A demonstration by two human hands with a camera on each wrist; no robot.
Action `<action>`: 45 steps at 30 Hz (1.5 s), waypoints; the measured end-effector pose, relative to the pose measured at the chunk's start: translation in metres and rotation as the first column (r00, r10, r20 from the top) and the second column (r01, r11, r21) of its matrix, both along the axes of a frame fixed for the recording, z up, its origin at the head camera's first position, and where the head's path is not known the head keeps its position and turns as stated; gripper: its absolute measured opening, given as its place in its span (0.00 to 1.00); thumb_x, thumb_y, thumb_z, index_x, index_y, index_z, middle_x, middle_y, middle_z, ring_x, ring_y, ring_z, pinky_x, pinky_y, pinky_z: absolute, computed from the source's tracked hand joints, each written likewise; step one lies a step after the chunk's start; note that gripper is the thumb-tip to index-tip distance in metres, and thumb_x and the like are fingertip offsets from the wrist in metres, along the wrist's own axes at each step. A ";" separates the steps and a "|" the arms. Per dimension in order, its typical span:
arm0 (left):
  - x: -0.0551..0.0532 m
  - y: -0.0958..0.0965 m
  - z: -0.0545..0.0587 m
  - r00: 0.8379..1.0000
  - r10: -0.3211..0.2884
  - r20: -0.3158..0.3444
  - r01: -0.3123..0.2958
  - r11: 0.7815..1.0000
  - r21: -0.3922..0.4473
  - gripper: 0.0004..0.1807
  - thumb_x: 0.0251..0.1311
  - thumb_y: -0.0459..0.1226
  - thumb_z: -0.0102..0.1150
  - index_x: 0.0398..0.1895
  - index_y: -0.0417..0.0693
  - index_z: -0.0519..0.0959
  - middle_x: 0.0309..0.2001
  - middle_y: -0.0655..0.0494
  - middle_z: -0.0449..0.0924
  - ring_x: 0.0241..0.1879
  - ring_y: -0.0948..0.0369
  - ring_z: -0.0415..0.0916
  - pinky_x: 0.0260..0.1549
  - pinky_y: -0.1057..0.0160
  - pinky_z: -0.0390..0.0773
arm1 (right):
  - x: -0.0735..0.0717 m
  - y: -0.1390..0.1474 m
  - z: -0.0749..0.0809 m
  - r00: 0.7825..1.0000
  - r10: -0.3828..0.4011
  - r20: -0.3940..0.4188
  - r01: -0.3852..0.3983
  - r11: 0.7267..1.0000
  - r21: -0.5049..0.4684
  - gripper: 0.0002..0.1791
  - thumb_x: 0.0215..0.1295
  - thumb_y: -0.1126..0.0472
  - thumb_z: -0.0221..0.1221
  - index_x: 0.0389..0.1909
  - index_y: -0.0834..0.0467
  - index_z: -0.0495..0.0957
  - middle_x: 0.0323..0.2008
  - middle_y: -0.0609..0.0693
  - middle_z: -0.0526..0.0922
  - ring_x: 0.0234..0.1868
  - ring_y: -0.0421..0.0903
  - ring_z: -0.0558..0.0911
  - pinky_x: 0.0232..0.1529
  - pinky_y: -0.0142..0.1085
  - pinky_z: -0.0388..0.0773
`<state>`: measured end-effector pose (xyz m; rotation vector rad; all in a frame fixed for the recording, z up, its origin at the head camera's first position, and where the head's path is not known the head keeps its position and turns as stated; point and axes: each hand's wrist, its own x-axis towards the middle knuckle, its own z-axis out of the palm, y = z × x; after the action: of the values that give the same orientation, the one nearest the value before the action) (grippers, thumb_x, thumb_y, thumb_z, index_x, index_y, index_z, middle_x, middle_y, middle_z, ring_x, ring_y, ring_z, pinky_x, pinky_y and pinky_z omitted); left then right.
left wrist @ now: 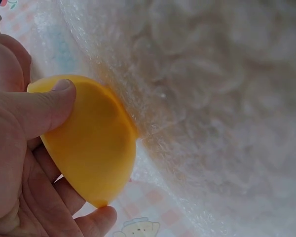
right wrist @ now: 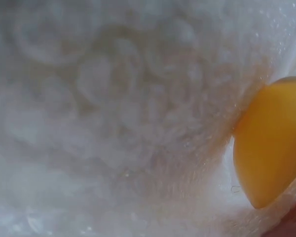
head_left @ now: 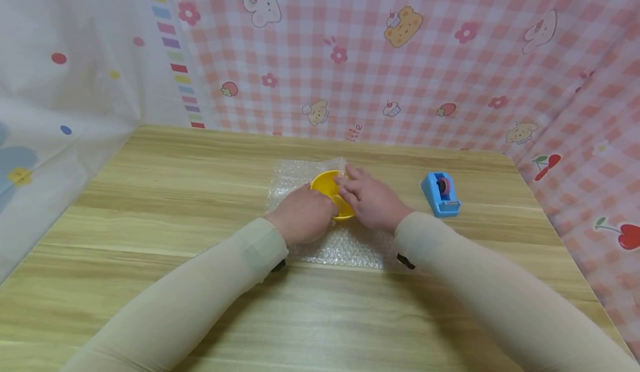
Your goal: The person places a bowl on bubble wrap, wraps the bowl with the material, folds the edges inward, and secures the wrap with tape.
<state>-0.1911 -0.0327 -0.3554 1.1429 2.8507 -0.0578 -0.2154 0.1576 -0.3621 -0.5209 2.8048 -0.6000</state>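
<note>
A yellow bowl (head_left: 326,182) sits on a sheet of clear bubble wrap (head_left: 345,250), its open side up. My left hand (head_left: 305,214) grips the near left of the bowl. In the left wrist view its thumb (left wrist: 64,94) lies on the bowl's smooth outer side, and its other fingers reach behind. My right hand (head_left: 372,200) is at the bowl's right rim, fingers bent over the edge, holding the bubble wrap against the bowl. Raised wrap fills much of the right wrist view beside the bowl (right wrist: 271,143); most of the right fingers are hidden there.
To the right of the bubble wrap stands a blue tape dispenser (head_left: 441,195) with a roll of tape in it. The wood-grain table (head_left: 150,194) meets a pink checked cloth (head_left: 300,44) at the back and right. White cloth hangs on the left.
</note>
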 end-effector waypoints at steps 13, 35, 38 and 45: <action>-0.004 -0.001 -0.004 0.999 0.021 0.032 -0.022 0.999 0.028 0.14 0.73 0.47 0.64 0.55 0.54 0.87 0.55 0.54 0.90 0.59 0.50 0.85 0.75 0.38 0.68 | 0.010 -0.006 -0.008 0.992 0.083 -0.091 -0.079 0.996 0.039 0.27 0.85 0.50 0.46 0.80 0.46 0.64 0.86 0.54 0.45 0.86 0.62 0.44 0.85 0.58 0.43; -0.025 -0.042 0.000 0.961 -0.044 0.273 -0.087 0.889 0.449 0.16 0.77 0.51 0.57 0.52 0.55 0.89 0.48 0.62 0.90 0.43 0.62 0.85 0.54 0.54 0.84 | 0.013 -0.010 -0.007 0.969 0.196 -0.147 -0.157 0.957 0.245 0.36 0.87 0.42 0.32 0.85 0.56 0.46 0.86 0.57 0.42 0.86 0.62 0.43 0.85 0.56 0.43; -0.030 -0.050 0.001 0.966 0.019 0.258 -0.146 0.864 0.482 0.18 0.78 0.52 0.55 0.54 0.55 0.88 0.54 0.60 0.89 0.56 0.57 0.85 0.64 0.50 0.80 | 0.012 -0.011 -0.007 0.973 0.185 -0.137 -0.147 0.957 0.249 0.36 0.87 0.42 0.33 0.85 0.57 0.46 0.86 0.56 0.42 0.87 0.61 0.43 0.85 0.56 0.43; -0.044 -0.071 0.005 0.924 0.199 0.326 -0.327 0.851 0.410 0.29 0.77 0.57 0.53 0.73 0.54 0.76 0.74 0.53 0.75 0.76 0.49 0.69 0.77 0.41 0.66 | 0.011 -0.012 -0.007 0.978 0.164 -0.128 -0.128 0.960 0.249 0.37 0.86 0.43 0.36 0.85 0.57 0.46 0.86 0.55 0.44 0.87 0.59 0.43 0.86 0.56 0.44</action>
<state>-0.2352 -0.1040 -0.3499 0.7102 2.8020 0.7678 -0.2044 0.1456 -0.3689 -0.7416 2.8868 -0.1953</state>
